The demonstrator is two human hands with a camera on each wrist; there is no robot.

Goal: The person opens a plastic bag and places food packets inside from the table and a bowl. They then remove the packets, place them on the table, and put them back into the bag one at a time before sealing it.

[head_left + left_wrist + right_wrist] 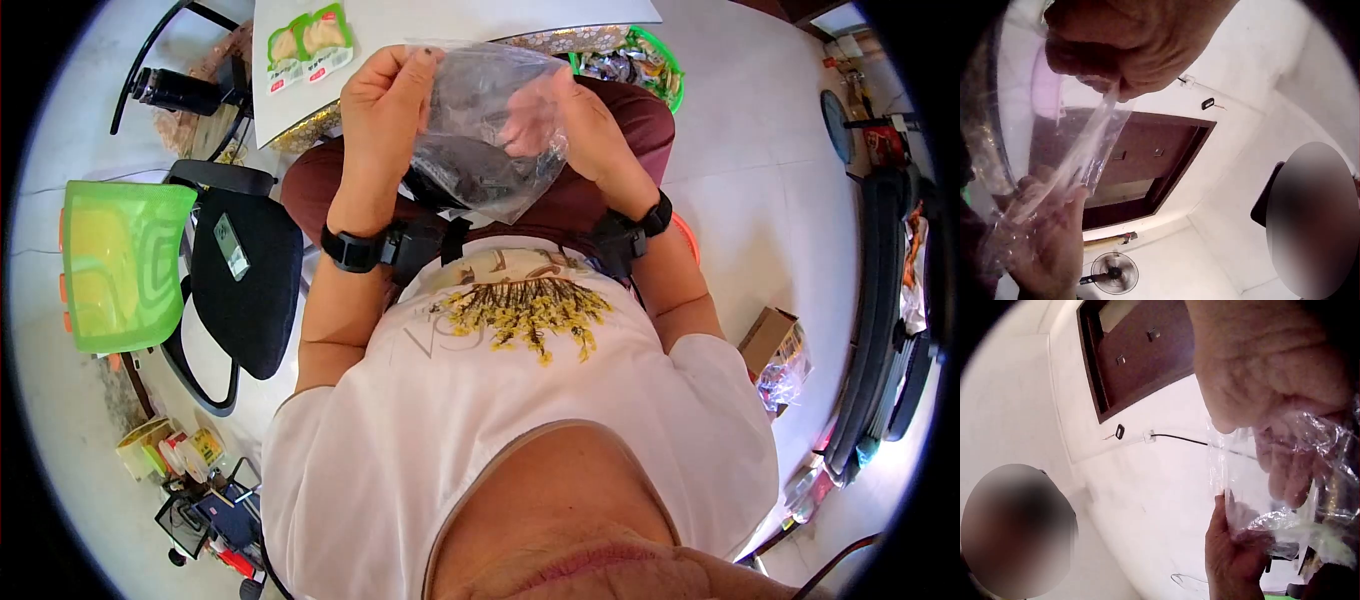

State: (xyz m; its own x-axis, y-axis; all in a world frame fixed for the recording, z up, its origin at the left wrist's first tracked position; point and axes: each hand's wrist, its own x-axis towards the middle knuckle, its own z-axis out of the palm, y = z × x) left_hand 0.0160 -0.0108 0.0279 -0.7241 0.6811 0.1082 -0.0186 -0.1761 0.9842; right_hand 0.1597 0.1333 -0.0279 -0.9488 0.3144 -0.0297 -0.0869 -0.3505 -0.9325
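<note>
A clear, crinkled plastic bag (485, 150) is stretched between the two hands above the lap. My left hand (385, 120) pinches its upper left edge between thumb and bent fingers; the left wrist view shows the plastic (1088, 140) hanging from that pinch. On the other side, my right hand (595, 130) holds the bag with the thumb along its edge, and its longer fingers (1291, 469) show through the film, loosely extended. Whether those fingers are inside or behind the bag I cannot tell. Nothing distinct shows inside the bag.
Two green-and-white packets (310, 45) lie on the white table (420, 18) ahead. Beyond the right knee stands a green basket (678, 85) of wrapped items. A black chair (245, 270) holding a phone-like object is at the left; a cardboard box (768, 340) sits at the right.
</note>
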